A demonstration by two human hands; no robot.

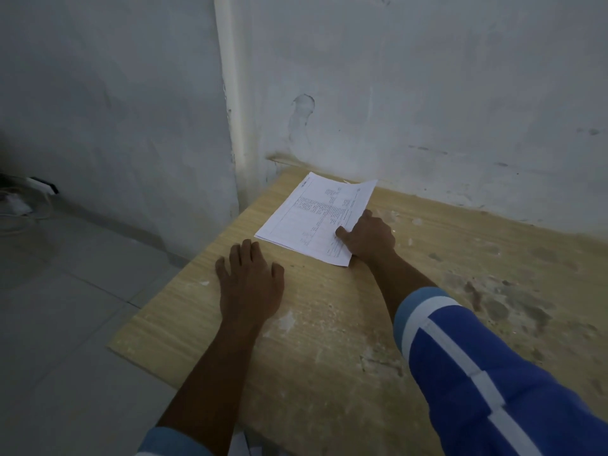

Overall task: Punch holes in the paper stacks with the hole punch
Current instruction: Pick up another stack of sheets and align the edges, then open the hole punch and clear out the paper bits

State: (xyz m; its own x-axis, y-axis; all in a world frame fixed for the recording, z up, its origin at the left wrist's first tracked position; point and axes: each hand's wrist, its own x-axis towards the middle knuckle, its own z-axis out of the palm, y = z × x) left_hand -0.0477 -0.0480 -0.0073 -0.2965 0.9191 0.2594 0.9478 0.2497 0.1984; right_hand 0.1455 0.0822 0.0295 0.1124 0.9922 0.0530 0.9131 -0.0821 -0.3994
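Lies printed face up at the far left corner of the desk (329, 324), close under the wall (427, 93): one paper stack (312, 218), its sheets slightly fanned at the near edge.

Pinches the stack's right margin with the right hand (370, 236): thumb laid across the top sheet, fingers (367, 214) curled at the edge (whether tucked beneath the sheets, cannot tell).

Rests the left hand (250, 284) flat on the bare desk, fingers (245, 255) straight and spread, gripping nothing, tips just short of the stack's near left corner and seemingly apart from it.

Counted: one stack, one desk, two hands, the right one out of a blue sleeve (493, 373) with white stripes.

Beyond the desk's left side, a grey tiled floor (65, 307), a white pipe (235, 93) up the wall's corner, and a power strip (41, 185) with loose cables beside it.
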